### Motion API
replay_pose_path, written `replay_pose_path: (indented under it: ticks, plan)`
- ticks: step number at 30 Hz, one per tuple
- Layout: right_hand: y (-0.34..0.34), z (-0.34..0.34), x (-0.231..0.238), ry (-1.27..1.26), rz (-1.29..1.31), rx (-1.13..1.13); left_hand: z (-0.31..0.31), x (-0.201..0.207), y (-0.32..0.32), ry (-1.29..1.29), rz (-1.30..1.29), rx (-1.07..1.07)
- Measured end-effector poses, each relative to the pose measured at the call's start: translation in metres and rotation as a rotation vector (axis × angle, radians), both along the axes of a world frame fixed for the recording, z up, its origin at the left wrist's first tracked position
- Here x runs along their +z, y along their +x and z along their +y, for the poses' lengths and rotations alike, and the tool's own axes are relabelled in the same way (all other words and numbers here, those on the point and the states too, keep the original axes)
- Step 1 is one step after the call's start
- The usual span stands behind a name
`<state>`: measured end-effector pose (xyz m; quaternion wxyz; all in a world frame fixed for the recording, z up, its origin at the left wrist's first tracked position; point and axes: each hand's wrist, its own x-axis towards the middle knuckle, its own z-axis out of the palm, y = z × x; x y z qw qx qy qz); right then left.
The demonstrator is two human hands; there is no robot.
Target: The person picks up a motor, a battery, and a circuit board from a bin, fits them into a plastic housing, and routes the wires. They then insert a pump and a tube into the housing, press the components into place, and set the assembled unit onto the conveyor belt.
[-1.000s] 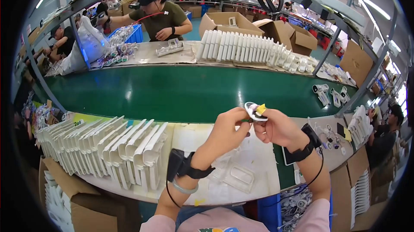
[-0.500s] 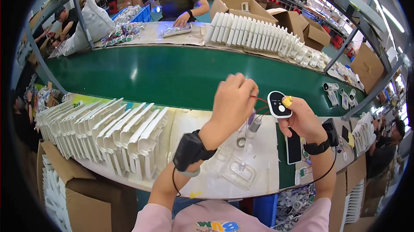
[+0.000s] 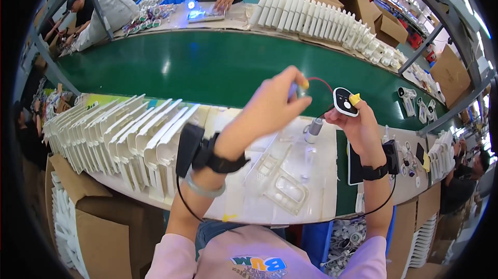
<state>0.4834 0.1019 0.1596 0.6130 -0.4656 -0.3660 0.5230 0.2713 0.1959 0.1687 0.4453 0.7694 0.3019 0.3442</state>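
My right hand (image 3: 360,126) grips a control panel (image 3: 340,103) with a black face, a white rim and a round white button; yellow material covers a fingertip at its edge. My left hand (image 3: 275,103) is raised beside it, closed on a small bluish part, blurred and mostly hidden by the fingers. A red wire (image 3: 322,80) arcs from these fingers to the panel. Below the panel, a grey metal cylinder (image 3: 314,129), like a small motor, is upright near a dark wire. A translucent white plastic housing (image 3: 282,183) lies on the table in front of me.
White plastic shells (image 3: 119,139) stand in a row at left; another row (image 3: 306,15) lines the far side of the green belt (image 3: 207,71). A dark phone-like slab (image 3: 355,167) lies under my right wrist. Across, a person works near a blue light. Cardboard boxes (image 3: 104,242) flank me.
Both hands have risen slightly and the left wrist has turned. The panel has tilted. Below it, the grey cylinder is now more upright and fully visible. Across the belt, a blue light now shines.
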Motion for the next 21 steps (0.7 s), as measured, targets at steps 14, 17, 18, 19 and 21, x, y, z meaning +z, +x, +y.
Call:
replay_pose_path:
  ticks: [14, 17, 18, 19, 21]
  plan:
    - [-0.066, -0.154, -0.16, -0.219, -0.511, -0.064, -0.156, -0.198, -0.051, 0.445, 0.368, 0.191]
    - [-0.075, -0.152, -0.16, -0.317, -0.524, -0.078, -0.13, -0.191, -0.066, 0.562, 0.345, 0.149]
    - [-0.078, -0.151, -0.158, -0.391, -0.535, -0.103, -0.13, -0.187, -0.07, 0.555, 0.349, 0.155]
    - [-0.086, -0.147, -0.179, -0.172, -0.596, -0.41, -0.131, -0.183, -0.072, 0.438, 0.241, 0.184]
    - [-0.077, -0.123, -0.143, -0.264, -0.213, -0.223, -0.14, -0.167, -0.081, 0.316, 0.143, 0.249]
